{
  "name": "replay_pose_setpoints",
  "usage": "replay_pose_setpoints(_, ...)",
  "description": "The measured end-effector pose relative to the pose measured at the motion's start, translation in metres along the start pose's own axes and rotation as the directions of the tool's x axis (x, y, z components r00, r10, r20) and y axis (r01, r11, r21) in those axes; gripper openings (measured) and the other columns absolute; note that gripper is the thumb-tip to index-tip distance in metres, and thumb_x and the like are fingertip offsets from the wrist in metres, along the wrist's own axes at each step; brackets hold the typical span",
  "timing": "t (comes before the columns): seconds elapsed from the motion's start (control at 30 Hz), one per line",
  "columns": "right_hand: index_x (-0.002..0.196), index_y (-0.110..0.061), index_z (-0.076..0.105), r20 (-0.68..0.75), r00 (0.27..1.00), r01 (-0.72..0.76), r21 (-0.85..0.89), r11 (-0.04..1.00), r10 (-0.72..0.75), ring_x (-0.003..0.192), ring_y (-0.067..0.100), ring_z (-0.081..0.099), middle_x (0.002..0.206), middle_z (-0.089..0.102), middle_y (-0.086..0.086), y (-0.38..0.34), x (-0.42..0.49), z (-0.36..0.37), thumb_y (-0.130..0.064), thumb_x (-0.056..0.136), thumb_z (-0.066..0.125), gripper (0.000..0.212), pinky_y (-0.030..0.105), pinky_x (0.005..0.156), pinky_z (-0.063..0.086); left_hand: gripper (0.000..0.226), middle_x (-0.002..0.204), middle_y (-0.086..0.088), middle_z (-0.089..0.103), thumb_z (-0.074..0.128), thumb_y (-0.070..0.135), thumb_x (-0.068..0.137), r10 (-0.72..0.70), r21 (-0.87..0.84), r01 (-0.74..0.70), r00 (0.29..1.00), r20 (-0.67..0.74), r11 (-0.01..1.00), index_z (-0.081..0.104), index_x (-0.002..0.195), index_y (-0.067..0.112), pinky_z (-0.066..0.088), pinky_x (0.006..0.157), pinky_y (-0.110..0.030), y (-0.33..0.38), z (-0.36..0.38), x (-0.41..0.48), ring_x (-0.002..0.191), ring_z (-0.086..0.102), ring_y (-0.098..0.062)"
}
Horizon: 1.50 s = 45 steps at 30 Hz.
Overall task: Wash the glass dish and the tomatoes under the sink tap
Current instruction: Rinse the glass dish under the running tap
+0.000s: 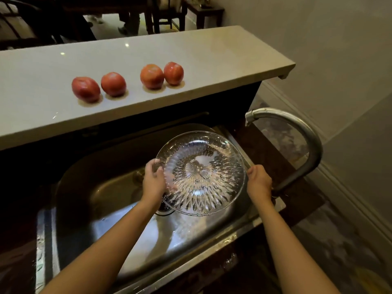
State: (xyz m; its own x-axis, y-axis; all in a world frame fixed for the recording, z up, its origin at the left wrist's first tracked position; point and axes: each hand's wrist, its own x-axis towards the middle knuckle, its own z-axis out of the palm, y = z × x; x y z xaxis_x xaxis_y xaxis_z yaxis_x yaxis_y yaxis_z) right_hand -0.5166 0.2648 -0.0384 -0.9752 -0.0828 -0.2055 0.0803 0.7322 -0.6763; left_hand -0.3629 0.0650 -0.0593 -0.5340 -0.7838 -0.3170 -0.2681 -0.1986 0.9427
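A round cut-glass dish (201, 172) is held over the steel sink (89, 187), tilted a little, with drops of water on it. My left hand (153, 181) grips its left rim, fingers curled over the edge. My right hand (259, 181) holds the right rim. The curved metal tap (305, 141) arches at the right, its spout above and to the right of the dish; no stream of water shows. Several red tomatoes (114, 83) stand in a row on the raised pale counter (191, 49) behind the sink.
The sink's drain (164, 209) sits partly under the dish. A dark marbled worktop (297, 198) surrounds the sink. Beyond the counter stand dark chairs (167, 13) and a small table. A plain wall lies to the right.
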Motion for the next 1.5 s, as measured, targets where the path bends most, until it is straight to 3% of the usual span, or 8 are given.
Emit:
replay_pose_setpoints(0.43, 0.092, -0.016, 0.057, 0.101, 0.969, 0.209, 0.165, 0.964, -0.227, 0.070, 0.017, 0.054, 0.080, 0.059, 0.002, -0.019, 0.000, -0.016, -0.032, 0.096, 0.039, 0.024, 0.031, 0.061, 0.043, 0.038, 0.092, -0.009, 0.061, 0.046, 0.028, 0.095, 0.093, 0.130, -0.097, 0.995, 0.037, 0.987, 0.040, 0.132, 0.020, 0.054, 0.056, -0.038, 0.002, 0.021, 0.011, 0.067, 0.059, -0.025)
replay_pose_setpoints(0.53, 0.076, -0.024, 0.053, 0.016, 0.980, 0.184, 0.312, 0.932, -0.199, 0.057, 0.011, 0.050, 0.068, 0.055, -0.004, -0.023, 0.002, -0.013, -0.029, 0.096, 0.042, 0.023, 0.027, 0.050, 0.040, 0.056, 0.124, -0.018, 0.053, 0.038, 0.039, 0.096, 0.303, 0.678, -0.247, 0.952, 0.037, 0.692, 0.022, 0.145, 0.017, 0.052, 0.077, -0.037, 0.007, 0.034, 0.020, 0.099, 0.060, -0.028)
replay_pose_setpoints(0.67, 0.079, -0.025, 0.055, -0.032, 0.987, 0.159, 0.368, 0.916, -0.158, 0.057, 0.012, 0.051, 0.070, 0.056, -0.003, -0.030, 0.004, -0.011, -0.028, 0.097, 0.040, 0.023, 0.025, 0.048, 0.042, 0.065, 0.156, -0.001, -0.009, 0.006, 0.060, 0.090, 0.362, 0.856, -0.460, 0.859, 0.362, 0.235, -0.003, 0.147, 0.029, -0.009, 0.114, -0.047, 0.007, 0.064, 0.014, 0.145, -0.008, -0.029)
replay_pose_setpoints(0.83, 0.093, -0.014, 0.058, 0.039, 0.985, 0.146, 0.314, 0.938, -0.166, 0.061, 0.008, 0.050, 0.072, 0.054, -0.004, -0.028, -0.003, -0.002, -0.025, 0.098, 0.038, 0.023, 0.016, 0.050, 0.040, 0.059, 0.157, 0.007, -0.009, 0.010, 0.056, 0.092, 0.351, 0.612, -0.752, 0.657, 0.667, 0.246, -0.003, 0.145, 0.034, -0.011, 0.116, -0.040, 0.021, 0.122, 0.009, 0.145, -0.010, -0.013)
replay_pose_setpoints(1.1, 0.092, -0.017, 0.060, -0.086, 0.994, 0.093, 0.402, 0.911, -0.063, 0.065, 0.010, 0.055, 0.073, 0.056, -0.007, -0.025, 0.008, -0.008, -0.024, 0.098, 0.037, 0.024, 0.025, 0.055, 0.043, 0.061, 0.156, 0.006, -0.008, 0.008, 0.057, 0.094, 0.289, 0.740, -0.641, 0.762, 0.580, 0.204, -0.003, 0.146, 0.028, -0.011, 0.112, -0.034, 0.027, 0.073, 0.055, 0.144, -0.007, -0.012)
replay_pose_setpoints(1.3, 0.091, -0.024, 0.057, -0.047, 0.998, 0.067, 0.394, 0.917, -0.052, 0.071, 0.008, 0.056, 0.078, 0.057, -0.008, -0.028, 0.008, 0.002, -0.030, 0.098, 0.036, 0.023, 0.025, 0.056, 0.041, 0.066, 0.152, 0.007, -0.026, 0.005, 0.070, 0.085, 0.231, 0.650, -0.721, 0.692, 0.683, 0.238, -0.018, 0.139, 0.041, -0.022, 0.110, -0.041, 0.005, 0.091, -0.005, 0.142, -0.022, -0.015)
replay_pose_setpoints(1.43, 0.097, -0.021, 0.059, -0.047, 0.999, 0.020, 0.455, 0.890, 0.002, 0.068, 0.003, 0.054, 0.079, 0.055, -0.012, -0.024, 0.008, -0.002, -0.028, 0.098, 0.037, 0.023, 0.019, 0.051, 0.040, 0.072, 0.158, -0.005, 0.003, 0.023, 0.058, 0.092, 0.392, 0.901, -0.389, 0.872, 0.292, 0.193, 0.001, 0.148, 0.018, -0.007, 0.115, -0.049, 0.033, 0.086, 0.025, 0.146, 0.003, -0.024)
replay_pose_setpoints(1.5, 0.096, -0.021, 0.060, -0.062, 0.998, 0.026, 0.458, 0.889, 0.003, 0.066, 0.003, 0.054, 0.079, 0.056, -0.012, -0.023, 0.009, -0.006, -0.028, 0.098, 0.038, 0.023, 0.017, 0.049, 0.040, 0.077, 0.142, -0.017, 0.041, 0.034, 0.056, 0.092, 0.321, 0.927, -0.191, 0.944, 0.082, 0.324, 0.011, 0.147, 0.008, 0.029, 0.109, -0.050, 0.047, 0.060, 0.040, 0.130, 0.041, -0.031)
